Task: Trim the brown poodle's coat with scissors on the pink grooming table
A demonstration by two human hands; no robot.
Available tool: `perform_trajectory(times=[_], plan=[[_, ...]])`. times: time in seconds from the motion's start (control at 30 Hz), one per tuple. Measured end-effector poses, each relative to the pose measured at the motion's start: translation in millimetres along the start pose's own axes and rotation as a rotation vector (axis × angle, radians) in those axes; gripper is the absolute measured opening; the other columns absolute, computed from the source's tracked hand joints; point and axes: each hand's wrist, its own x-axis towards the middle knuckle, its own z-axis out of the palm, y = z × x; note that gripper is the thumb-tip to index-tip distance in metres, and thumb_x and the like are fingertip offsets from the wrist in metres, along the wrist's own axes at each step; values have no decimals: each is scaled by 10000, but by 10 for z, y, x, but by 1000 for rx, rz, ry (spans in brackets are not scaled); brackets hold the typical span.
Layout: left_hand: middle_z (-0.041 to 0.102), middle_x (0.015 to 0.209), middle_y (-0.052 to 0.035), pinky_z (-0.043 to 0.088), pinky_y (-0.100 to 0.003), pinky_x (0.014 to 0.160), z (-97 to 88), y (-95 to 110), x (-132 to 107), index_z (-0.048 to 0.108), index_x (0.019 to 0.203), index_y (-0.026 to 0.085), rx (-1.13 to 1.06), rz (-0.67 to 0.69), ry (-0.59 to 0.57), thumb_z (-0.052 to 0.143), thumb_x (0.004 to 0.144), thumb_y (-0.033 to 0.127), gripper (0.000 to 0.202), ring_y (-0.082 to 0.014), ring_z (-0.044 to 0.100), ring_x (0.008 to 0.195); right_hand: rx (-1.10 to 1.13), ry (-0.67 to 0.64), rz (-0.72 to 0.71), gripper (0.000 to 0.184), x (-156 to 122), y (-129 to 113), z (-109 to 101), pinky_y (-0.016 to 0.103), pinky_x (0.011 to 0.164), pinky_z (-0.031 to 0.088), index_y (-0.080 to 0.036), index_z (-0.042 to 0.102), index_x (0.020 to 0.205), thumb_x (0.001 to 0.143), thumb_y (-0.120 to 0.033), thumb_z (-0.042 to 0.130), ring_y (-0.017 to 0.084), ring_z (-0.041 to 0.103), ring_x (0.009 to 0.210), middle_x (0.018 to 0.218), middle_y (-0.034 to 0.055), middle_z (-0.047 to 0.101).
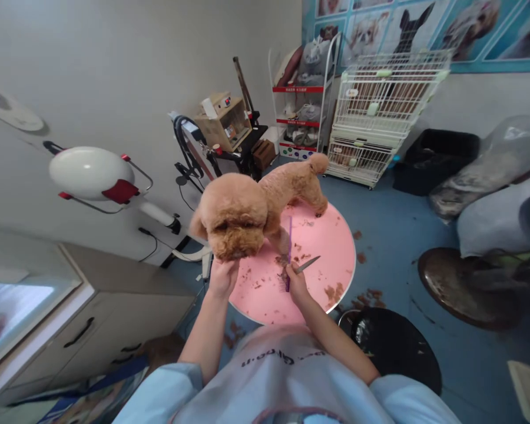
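A curly apricot poodle-type dog (pixel 234 203) stands on a round pink grooming table (pixel 338 241), its head facing me and its body reaching back to the right. My left hand (pixel 223 277) is closed under its chin; the fingertips are partly hidden by the muzzle. In my right hand (pixel 297 284) are a purple comb (pixel 289 247), held upright, and scissors (pixel 309 263), whose blades point to the right. Both tools are apart from the dog's face. Tufts of cut brown hair (pixel 334 292) lie scattered on the tabletop.
A white-and-red lamp-like device (pixel 90 172) on an arm stands left of the table. Behind are a wooden box (pixel 229 126), a shelf rack (pixel 298 89) and stacked white cages (pixel 375 112). A black round stool (pixel 397 347) stands at the table's right; cut hair lies on the floor.
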Motion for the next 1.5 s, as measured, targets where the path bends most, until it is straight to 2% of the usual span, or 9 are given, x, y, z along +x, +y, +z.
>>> perform_trajectory(times=[0.3, 0.47, 0.57, 0.63, 0.8, 0.97, 1.07, 1.23, 1.5], plan=[[647, 1082, -31, 485, -321, 931, 124, 9, -187, 664, 1063, 270, 20, 16, 102, 866, 390, 227, 704, -191, 581, 1035, -181, -23, 42, 422, 7, 48, 47, 228, 555, 415, -207, 380, 666, 706, -597, 534, 107, 468, 567, 596, -24, 459], [661, 1016, -32, 476, -304, 919, 55, 43, -124, 686, 956, 221, 43, 99, 113, 839, 459, 251, 522, -172, 591, 985, -471, 102, 110, 439, -90, 39, -603, 251, 523, 380, -206, 416, 643, 803, -614, 410, 149, 497, 553, 517, 2, 460], [668, 903, -23, 480, -293, 872, 17, 55, -52, 687, 842, 182, 66, 161, 100, 806, 506, 245, 362, -147, 603, 879, -642, 120, 168, 396, -131, 16, -960, 245, 557, 389, -180, 479, 591, 812, -508, 500, 155, 538, 566, 461, 21, 482], [660, 851, -12, 471, -285, 862, 13, 43, -14, 668, 799, 164, 89, 215, 89, 770, 547, 216, 277, -126, 596, 832, -711, 107, 190, 337, -179, 34, -1034, 232, 596, 405, -156, 524, 587, 794, -419, 566, 143, 560, 581, 462, 28, 516], [645, 860, -3, 456, -255, 861, 110, -4, -5, 639, 793, 150, 128, 265, 49, 740, 597, 211, 230, -100, 584, 835, -760, 6, 151, 137, -214, 218, -695, 209, 589, 418, -126, 591, 704, 665, -223, 679, 125, 574, 593, 589, 9, 614], [632, 763, 0, 473, -245, 844, 154, 22, -38, 617, 720, 134, 149, 280, 15, 752, 594, 245, 215, -85, 584, 770, -790, -70, -26, 288, -120, 375, -147, 204, 668, 429, -155, 578, 950, 670, -161, 647, 121, 582, 745, 859, 16, 651], [643, 802, -8, 474, -265, 876, 116, 53, -36, 629, 757, 138, 186, 271, -8, 738, 627, 258, 207, -93, 592, 799, -832, -93, -95, 360, -21, 370, 60, 215, 687, 416, -174, 538, 1063, 710, -142, 601, 121, 564, 743, 877, 20, 634], [643, 806, -8, 469, -267, 888, 83, 76, -45, 637, 760, 136, 217, 276, -23, 728, 653, 248, 180, -92, 593, 804, -907, -71, -145, 368, 185, 282, 239, 235, 675, 400, -179, 506, 1055, 717, -229, 645, 149, 557, 765, 906, 35, 611], [654, 826, -20, 471, -273, 893, 59, 74, -8, 657, 773, 143, 226, 254, -3, 759, 619, 263, 220, -105, 602, 829, -971, -73, -176, 330, 347, 218, 403, 236, 662, 401, -166, 497, 1090, 777, -192, 599, 153, 570, 747, 870, 52, 619]])
